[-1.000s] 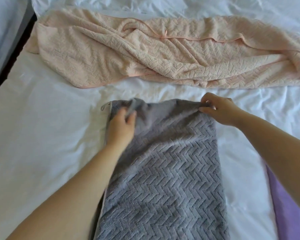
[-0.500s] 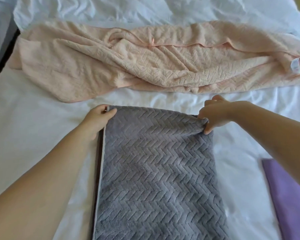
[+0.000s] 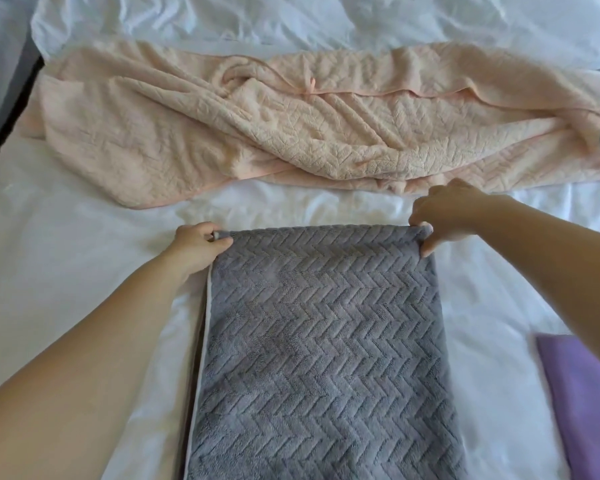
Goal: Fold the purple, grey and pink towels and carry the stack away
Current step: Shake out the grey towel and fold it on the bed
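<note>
**Head view.** The grey towel [image 3: 323,341] lay flat on the bed [image 3: 66,258] as a long, narrow strip. It ran from the centre of the frame to 6 o'clock, with its far short edge drawn straight.

The left hand [image 3: 194,247] pinched the strip's far corner at 10 o'clock, with its fingers [image 3: 201,230] and thumb closed on the hem. The right hand [image 3: 447,213] pinched the opposite far corner at 2 o'clock, its thumb pressed onto the pile and its other fingers bunched round the edge. Each hand was closed on cloth and held nothing else.

The pink towel [image 3: 274,133] lay at 12 o'clock, apart from the grey strip. It sprawled across the bed in loose, rumpled folds, with a small label at its 3 o'clock end.

The purple towel [image 3: 589,403] showed at 4 to 5 o'clock, near the grey strip but not touching it, and was cut off by the frame edge. Its visible part was flat and straight-edged.

**Progress, as judged.**
- The purple towel appeared to be folded and set aside.
- The grey towel appeared to be partly folded lengthwise, and the two-corner hold suggested a crosswise fold toward 6 o'clock was in hand.
- The pink towel had not yet been folded.
- No stack had yet been built, so the stacking and carrying were left to do.
</note>
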Motion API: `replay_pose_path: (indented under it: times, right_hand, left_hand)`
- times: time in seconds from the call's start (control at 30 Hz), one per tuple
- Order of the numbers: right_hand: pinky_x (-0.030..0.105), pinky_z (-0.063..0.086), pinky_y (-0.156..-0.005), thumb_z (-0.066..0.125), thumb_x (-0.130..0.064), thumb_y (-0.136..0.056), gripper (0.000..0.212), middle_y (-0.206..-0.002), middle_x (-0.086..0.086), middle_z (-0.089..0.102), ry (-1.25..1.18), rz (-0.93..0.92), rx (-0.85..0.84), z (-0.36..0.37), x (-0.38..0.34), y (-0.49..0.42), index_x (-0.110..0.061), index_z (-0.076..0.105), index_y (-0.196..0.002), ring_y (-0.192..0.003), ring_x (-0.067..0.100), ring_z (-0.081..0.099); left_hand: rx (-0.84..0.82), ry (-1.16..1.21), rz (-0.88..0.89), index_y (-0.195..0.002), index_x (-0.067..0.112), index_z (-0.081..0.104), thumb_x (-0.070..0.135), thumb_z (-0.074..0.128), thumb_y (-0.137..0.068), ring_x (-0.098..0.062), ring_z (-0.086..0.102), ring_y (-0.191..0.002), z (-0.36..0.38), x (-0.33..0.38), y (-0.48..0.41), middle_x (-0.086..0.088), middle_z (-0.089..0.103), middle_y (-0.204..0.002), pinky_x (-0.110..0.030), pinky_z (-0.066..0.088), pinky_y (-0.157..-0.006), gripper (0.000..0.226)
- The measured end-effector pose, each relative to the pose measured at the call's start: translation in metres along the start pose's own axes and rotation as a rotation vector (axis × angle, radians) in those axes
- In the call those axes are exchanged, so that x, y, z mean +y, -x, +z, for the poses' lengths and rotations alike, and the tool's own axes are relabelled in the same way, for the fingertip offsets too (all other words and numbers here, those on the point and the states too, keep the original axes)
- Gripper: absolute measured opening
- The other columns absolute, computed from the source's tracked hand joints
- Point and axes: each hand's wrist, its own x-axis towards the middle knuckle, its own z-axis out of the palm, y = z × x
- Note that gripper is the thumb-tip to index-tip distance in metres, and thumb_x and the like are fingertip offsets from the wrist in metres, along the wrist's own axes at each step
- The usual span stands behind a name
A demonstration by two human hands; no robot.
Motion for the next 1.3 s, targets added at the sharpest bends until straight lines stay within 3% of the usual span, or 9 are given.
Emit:
replay_pose_path:
  times: [0.13,0.23,0.33,0.53,0.67,0.8,0.97,1.03,1.3]
  right_hand:
    - [0.027,0.036,-0.078,0.072,-0.035,-0.080,0.031,-0.095,-0.009,0.056,-0.468,-0.114,-0.080,0.009,0.003,-0.002,-0.026,0.058,-0.105,-0.093,0.016,0.050]
    - [0.024,0.036,-0.082,0.072,-0.016,-0.081,0.053,-0.113,-0.003,0.060,-0.573,-0.185,-0.168,0.016,-0.011,-0.002,-0.024,0.050,-0.128,-0.096,0.011,0.050]
    - [0.022,0.034,-0.088,0.075,-0.024,-0.079,0.065,-0.124,0.001,0.058,-0.559,-0.166,-0.243,0.024,-0.015,-0.005,-0.018,0.041,-0.135,-0.106,0.013,0.050]
    - [0.030,0.044,-0.089,0.073,-0.060,-0.066,0.066,-0.119,-0.004,0.062,-0.428,-0.046,-0.124,0.013,0.007,-0.010,-0.025,0.060,-0.120,-0.101,0.014,0.054]
    - [0.036,0.046,-0.093,0.045,-0.082,-0.062,0.069,-0.102,-0.013,0.061,-0.565,-0.030,-0.057,0.008,0.028,-0.011,-0.030,0.066,-0.102,-0.096,0.011,0.058]
    - [0.026,0.039,-0.066,0.047,-0.070,-0.072,0.043,-0.078,-0.011,0.063,-0.656,-0.007,0.073,0.017,0.036,-0.022,-0.030,0.063,-0.072,-0.076,0.006,0.057]
    - [0.028,0.037,-0.059,0.067,-0.055,-0.073,0.035,-0.068,-0.011,0.054,-0.713,0.131,0.366,0.028,0.031,-0.034,-0.020,0.069,-0.078,-0.065,0.005,0.048]
    - [0.027,0.038,-0.055,0.065,-0.051,-0.079,0.036,-0.066,-0.008,0.053,-0.679,0.169,0.380,0.035,0.023,-0.038,-0.016,0.069,-0.086,-0.060,0.008,0.048]
    - [0.038,0.043,-0.080,0.054,-0.045,-0.090,0.033,-0.101,0.007,0.054,-0.585,0.337,0.491,0.070,-0.016,-0.048,-0.014,0.062,-0.100,-0.096,0.030,0.055]
  left_hand:
    - [-0.267,0.144,-0.100,-0.080,0.008,0.057,0.026,0.071,-0.084,-0.024,0.051,-0.083,-0.011,0.001,-0.005,-0.013,0.055,-0.085,-0.031,0.034,-0.075,0.023]
    - [-0.198,0.188,-0.067,-0.074,0.008,0.055,0.025,0.074,-0.081,-0.019,0.046,-0.081,-0.011,0.001,-0.010,-0.008,0.051,-0.078,-0.031,0.032,-0.075,0.026]
    - [-0.081,0.159,0.015,-0.080,0.006,0.062,0.026,0.073,-0.082,-0.017,0.049,-0.082,-0.005,0.002,-0.012,-0.002,0.055,-0.083,-0.028,0.035,-0.074,0.023]
    - [0.088,0.154,0.096,-0.100,0.014,0.067,0.022,0.072,-0.083,-0.012,0.050,-0.083,-0.003,0.005,-0.011,0.001,0.056,-0.090,-0.012,0.036,-0.067,0.020]
    - [0.077,0.227,0.082,-0.098,0.019,0.066,0.019,0.074,-0.081,0.000,0.048,-0.072,-0.010,0.012,-0.017,0.010,0.054,-0.081,-0.006,0.036,-0.062,0.018]
    - [0.087,0.284,0.064,-0.095,0.019,0.066,0.014,0.074,-0.080,-0.002,0.048,-0.069,-0.011,0.016,-0.025,0.008,0.053,-0.078,-0.007,0.040,-0.061,0.018]
    - [0.178,0.308,0.137,-0.098,0.019,0.068,0.009,0.074,-0.079,0.000,0.049,-0.069,-0.005,0.017,-0.038,0.010,0.056,-0.078,0.000,0.040,-0.060,0.023]
    - [0.205,0.267,0.170,-0.096,0.018,0.067,0.007,0.073,-0.080,-0.002,0.045,-0.063,0.001,0.016,-0.045,0.007,0.055,-0.074,-0.009,0.042,-0.062,0.021]
    - [0.340,-0.165,0.305,-0.105,0.014,0.051,0.015,0.068,-0.084,-0.028,0.054,-0.097,0.033,0.005,-0.046,-0.008,0.056,-0.109,-0.031,0.038,-0.076,0.027]
